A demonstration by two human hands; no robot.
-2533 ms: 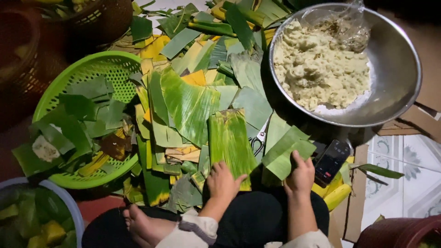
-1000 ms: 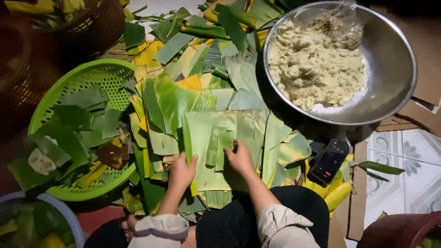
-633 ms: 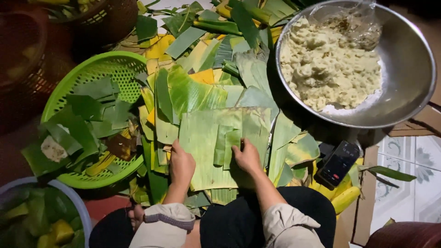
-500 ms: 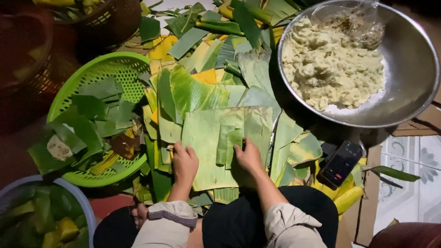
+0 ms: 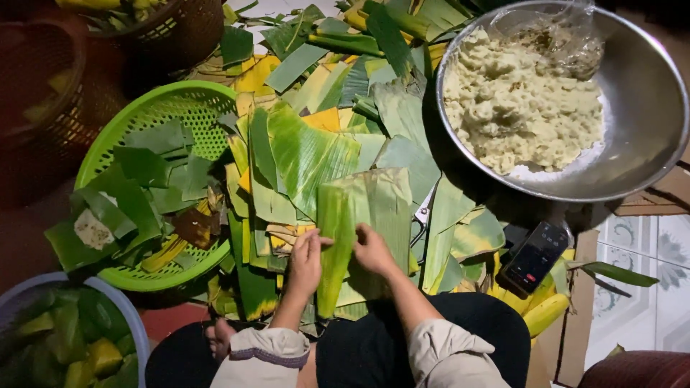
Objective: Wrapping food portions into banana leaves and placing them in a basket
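Your left hand [image 5: 305, 260] and right hand [image 5: 371, 249] press what looks like a folded banana leaf [image 5: 363, 230] flat atop the leaf pile [image 5: 316, 144], apparently pinching its edges to hold the fold.

Screens: we count one, a phone [image 5: 535, 256], a slim black rectangle lying tilted on yellow-green leaf scraps just below the steel bowl [image 5: 647, 129]; its dark screen faces up with small reddish marks too faint to make out.

Packages: we count one, a crumpled clear plastic bag [image 5: 557, 39] resting inside the bowl at its far rim.

Labels and signs: we find none.
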